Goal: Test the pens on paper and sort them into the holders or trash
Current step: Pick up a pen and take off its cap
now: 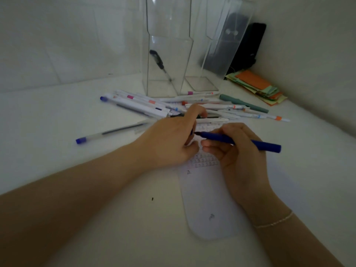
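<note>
My right hand (237, 157) grips a blue marker (267, 146), its dark tip pointing left toward my left hand (169, 141). My left hand is curled just beside the tip; a cap may be inside it, but I cannot tell. Under both hands lies a white sheet of paper (208, 199) with small test scribbles. Behind the hands a pile of pens (173, 106) spreads across the table. Two clear holders stand at the back: the left holder (165, 54) has one black pen (159, 62) in it, the right holder (217, 54) shows no pens.
Two clear pens with blue caps (107, 132) lie left of the pile. A grey-green marker (243, 103) lies at the pile's right. Coloured paper notes (258, 85) are stacked at the back right, below a black object (248, 47) against the wall. White walls close in behind and right.
</note>
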{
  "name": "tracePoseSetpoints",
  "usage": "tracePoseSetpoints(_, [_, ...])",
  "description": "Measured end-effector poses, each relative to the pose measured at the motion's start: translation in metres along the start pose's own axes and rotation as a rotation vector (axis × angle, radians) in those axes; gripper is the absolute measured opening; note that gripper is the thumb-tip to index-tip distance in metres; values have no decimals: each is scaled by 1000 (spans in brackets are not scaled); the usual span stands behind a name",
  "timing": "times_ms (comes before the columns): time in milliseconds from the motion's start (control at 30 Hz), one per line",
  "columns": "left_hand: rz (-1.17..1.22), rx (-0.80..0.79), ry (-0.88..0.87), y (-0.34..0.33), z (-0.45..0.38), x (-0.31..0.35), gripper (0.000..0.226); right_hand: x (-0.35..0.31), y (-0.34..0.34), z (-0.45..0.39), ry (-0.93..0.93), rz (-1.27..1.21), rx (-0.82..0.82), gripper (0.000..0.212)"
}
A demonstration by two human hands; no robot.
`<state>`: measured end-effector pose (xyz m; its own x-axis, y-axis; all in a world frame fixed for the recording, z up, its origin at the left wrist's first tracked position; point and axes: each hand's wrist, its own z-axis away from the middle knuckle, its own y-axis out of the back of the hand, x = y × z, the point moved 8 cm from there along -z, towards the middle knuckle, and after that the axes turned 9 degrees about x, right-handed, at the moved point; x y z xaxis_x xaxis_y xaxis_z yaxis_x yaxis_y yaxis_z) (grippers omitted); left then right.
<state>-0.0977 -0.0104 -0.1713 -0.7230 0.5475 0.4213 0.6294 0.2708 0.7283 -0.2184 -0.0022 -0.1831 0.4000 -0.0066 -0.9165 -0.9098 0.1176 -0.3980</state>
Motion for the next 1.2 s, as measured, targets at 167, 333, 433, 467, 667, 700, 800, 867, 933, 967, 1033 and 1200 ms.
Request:
tracePoseSetpoints(167, [-51, -26, -46, 0, 1, 5, 42, 1, -2, 0, 74, 184, -45, 12])
tracePoseSetpoints(333, [-102, -8, -164, 5, 4, 23, 32, -1, -1, 0, 139, 363, -28, 19])
tracePoseSetpoints(433, [3, 13, -171, 8, 5, 31, 29, -1, -2, 1, 136, 369, -43, 16])
tracePoseSetpoints(467, [20, 17, -175, 8, 5, 32, 28, -1, -3, 2, 130, 358, -54, 19])
tracePoseSetpoints(667, [22, 33, -71, 4, 3, 20, 19, -11, 9, 1, 136, 48, 69, 30])
tracePoseSetpoints(700, [48, 34, -48, 3, 3, 17, 18, -14, 14, 0, 144, 5, 120, 35])
tracePoseSetpoints(800, [121, 27, 1, 2, 2, 13, 22, -17, 19, -1, 165, -9, 174, 39])
tracePoseSetpoints(867, [157, 14, 18, 1, 2, 12, 24, -16, 14, 1, 180, 65, 152, 30])
tracePoseSetpoints(933, [162, 1, 19, -1, 2, 12, 27, -15, 9, 1, 197, 150, 111, 25])
tracePoseSetpoints(967, [159, -4, 13, -1, 2, 12, 27, -14, 7, 1, 206, 186, 90, 23])
tracePoseSetpoints(1033, [157, -9, -9, -3, 3, 14, 28, -12, 2, 2, 233, 283, 34, 20])
tracePoseSetpoints(1200, [174, -23, -15, -3, 3, 13, 33, -5, -9, 4, 158, 262, -101, 36])
